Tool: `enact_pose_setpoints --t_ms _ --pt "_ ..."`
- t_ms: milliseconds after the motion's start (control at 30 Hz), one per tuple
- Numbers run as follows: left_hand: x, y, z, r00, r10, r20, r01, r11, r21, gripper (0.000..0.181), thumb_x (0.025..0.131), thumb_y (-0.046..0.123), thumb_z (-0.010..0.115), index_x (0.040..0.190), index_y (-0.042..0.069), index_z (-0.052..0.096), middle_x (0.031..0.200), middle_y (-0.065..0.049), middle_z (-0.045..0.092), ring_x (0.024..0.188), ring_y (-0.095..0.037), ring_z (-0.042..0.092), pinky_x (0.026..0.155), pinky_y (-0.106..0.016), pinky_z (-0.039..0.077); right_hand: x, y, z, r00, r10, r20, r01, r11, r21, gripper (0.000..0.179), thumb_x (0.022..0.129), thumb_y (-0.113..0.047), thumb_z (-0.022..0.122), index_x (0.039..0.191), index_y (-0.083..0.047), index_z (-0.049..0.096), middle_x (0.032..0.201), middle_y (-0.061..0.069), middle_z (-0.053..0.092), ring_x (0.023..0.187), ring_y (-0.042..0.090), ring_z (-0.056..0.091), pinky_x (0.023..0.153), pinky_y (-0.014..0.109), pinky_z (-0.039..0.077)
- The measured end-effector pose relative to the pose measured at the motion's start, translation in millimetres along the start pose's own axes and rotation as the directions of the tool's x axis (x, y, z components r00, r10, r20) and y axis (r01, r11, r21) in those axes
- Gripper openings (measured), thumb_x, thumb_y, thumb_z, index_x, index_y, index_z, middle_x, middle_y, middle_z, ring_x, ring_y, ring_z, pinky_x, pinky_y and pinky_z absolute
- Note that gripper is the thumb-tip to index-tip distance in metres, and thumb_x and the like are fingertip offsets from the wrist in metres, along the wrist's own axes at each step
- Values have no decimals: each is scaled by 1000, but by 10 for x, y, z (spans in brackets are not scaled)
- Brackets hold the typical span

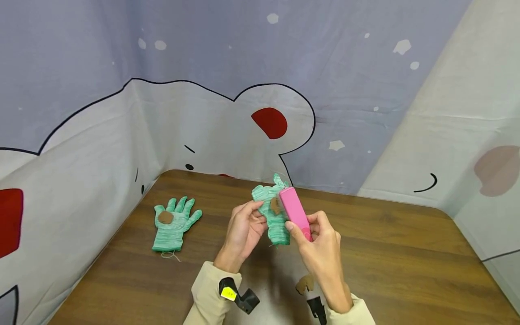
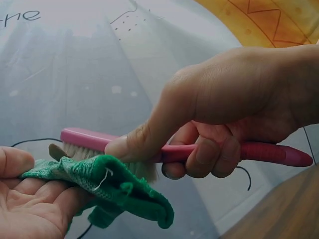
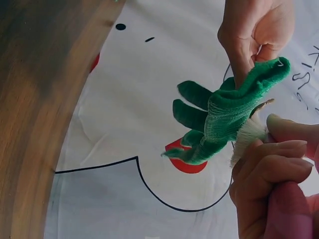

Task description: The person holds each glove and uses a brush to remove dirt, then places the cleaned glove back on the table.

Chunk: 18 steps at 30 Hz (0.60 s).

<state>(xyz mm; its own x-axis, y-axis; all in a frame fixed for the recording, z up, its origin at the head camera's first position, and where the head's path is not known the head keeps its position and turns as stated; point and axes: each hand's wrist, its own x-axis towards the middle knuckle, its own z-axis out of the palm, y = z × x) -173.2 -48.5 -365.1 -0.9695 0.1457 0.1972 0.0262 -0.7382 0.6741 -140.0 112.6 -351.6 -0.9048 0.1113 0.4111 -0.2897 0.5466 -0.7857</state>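
Held up over the table is a green knitted glove with a brown patch on it. My left hand pinches its side, thumb on top and fingers underneath, as the left wrist view shows. A pink brush with pale bristles lies against the glove at the patch. Around its handle curl the fingers of my right hand, the thumb pressing along the brush. In the right wrist view the glove's fingers dangle free and the bristle tips meet the knit beside the cuff.
A second green glove with a round brown patch lies flat at the left of the wooden table. Near my right wrist is a brown lump. A patterned cloth hangs along the table's back and sides.
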Motion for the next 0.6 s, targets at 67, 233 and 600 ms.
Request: enact_pose_setpoints --t_ms 67,233,600 --pt "0 5 -3 1000 1 5 -1 1000 2 27 96 6 35 108 -10 53 92 -11 69 91 -21 63 83 -36 50 6 -3 -8 1000 8 0 -8 1000 3 34 74 -31 78 90 -11 56 65 0 64 50 10 53 46 24 42" --pt "-1 5 -10 1000 11 7 -11 1000 11 29 96 7 35 112 -13 50 96 -13 68 96 -25 62 85 -38 49 25 1 -20 999 36 10 -36 999 12 34 74 -33 77 89 -12 56 67 1 65 52 10 55 48 24 43" --pt "12 15 2 998 -6 -59 7 1000 24 27 96 13 35 107 -4 54 94 -7 65 91 -18 58 80 -33 47 56 39 -44 991 118 62 -123 989 87 34 73 -33 77 88 -11 56 66 4 62 52 12 55 49 24 44"
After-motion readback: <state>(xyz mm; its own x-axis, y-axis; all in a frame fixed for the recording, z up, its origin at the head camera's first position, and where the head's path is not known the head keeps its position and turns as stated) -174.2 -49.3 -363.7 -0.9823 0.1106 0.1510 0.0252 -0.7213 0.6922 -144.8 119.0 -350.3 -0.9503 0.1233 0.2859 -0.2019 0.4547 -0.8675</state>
